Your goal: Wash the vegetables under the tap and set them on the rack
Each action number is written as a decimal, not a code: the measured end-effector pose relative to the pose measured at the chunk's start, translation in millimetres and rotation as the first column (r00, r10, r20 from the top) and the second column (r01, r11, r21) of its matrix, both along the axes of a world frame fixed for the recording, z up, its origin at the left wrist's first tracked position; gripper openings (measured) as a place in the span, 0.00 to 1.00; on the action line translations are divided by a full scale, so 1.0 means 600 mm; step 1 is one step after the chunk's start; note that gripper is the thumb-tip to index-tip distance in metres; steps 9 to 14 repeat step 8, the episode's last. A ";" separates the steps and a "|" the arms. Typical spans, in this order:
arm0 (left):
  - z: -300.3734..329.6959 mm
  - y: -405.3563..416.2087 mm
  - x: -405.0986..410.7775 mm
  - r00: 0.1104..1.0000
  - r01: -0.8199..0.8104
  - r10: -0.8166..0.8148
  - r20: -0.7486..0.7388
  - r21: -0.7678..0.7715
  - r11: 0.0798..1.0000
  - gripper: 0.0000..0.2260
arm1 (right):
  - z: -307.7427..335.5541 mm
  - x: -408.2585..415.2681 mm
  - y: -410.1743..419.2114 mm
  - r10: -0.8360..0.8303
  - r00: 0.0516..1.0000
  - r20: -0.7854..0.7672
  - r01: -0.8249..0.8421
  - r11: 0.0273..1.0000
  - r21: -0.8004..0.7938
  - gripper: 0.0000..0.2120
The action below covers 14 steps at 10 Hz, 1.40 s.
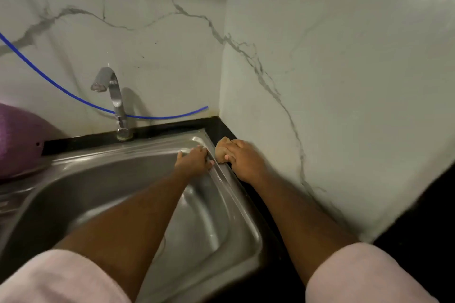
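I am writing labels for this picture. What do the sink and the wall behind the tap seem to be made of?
Sink: probably stainless steel with a brushed finish, grey metal with soft streaked reflections.
Wall: glossy white marble or marble-look tile, with grey veins and mirrored light spots; which one cannot be told.
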<state>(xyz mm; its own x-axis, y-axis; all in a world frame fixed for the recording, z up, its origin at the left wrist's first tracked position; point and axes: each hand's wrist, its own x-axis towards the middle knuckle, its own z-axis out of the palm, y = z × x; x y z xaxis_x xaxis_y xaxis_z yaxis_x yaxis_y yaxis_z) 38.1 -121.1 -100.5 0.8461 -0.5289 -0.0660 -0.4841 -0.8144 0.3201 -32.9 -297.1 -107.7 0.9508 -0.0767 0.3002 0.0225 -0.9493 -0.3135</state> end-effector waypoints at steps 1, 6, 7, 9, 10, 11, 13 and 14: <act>-0.006 -0.014 -0.065 0.994 -0.078 0.082 0.067 -0.071 0.994 0.13 | -0.009 -0.101 -0.007 0.016 1.000 -0.019 -0.015 0.999 0.034 0.20; -0.008 -0.050 -0.380 0.973 0.009 0.014 0.230 -0.097 0.995 0.12 | -0.001 -0.446 0.004 -0.036 0.998 -0.042 0.040 0.993 0.115 0.21; 0.008 -0.025 -0.412 0.978 0.058 -0.039 0.204 -0.085 0.995 0.12 | -0.006 -0.484 0.015 -0.065 0.998 -0.023 0.068 0.988 0.136 0.21; 0.030 0.051 -0.405 0.980 0.041 0.002 0.200 -0.213 0.976 0.22 | 0.028 -0.488 0.043 -0.216 0.976 0.036 0.205 0.959 0.197 0.19; 0.030 0.051 -0.405 0.980 0.041 0.002 0.200 -0.213 0.976 0.22 | 0.028 -0.488 0.043 -0.216 0.976 0.036 0.205 0.959 0.197 0.19; 0.030 0.051 -0.405 0.980 0.041 0.002 0.200 -0.213 0.976 0.22 | 0.028 -0.488 0.043 -0.216 0.976 0.036 0.205 0.959 0.197 0.19; 0.030 0.051 -0.405 0.980 0.041 0.002 0.200 -0.213 0.976 0.22 | 0.028 -0.488 0.043 -0.216 0.976 0.036 0.205 0.959 0.197 0.19; 0.030 0.051 -0.405 0.980 0.041 0.002 0.200 -0.213 0.976 0.22 | 0.028 -0.488 0.043 -0.216 0.976 0.036 0.205 0.959 0.197 0.19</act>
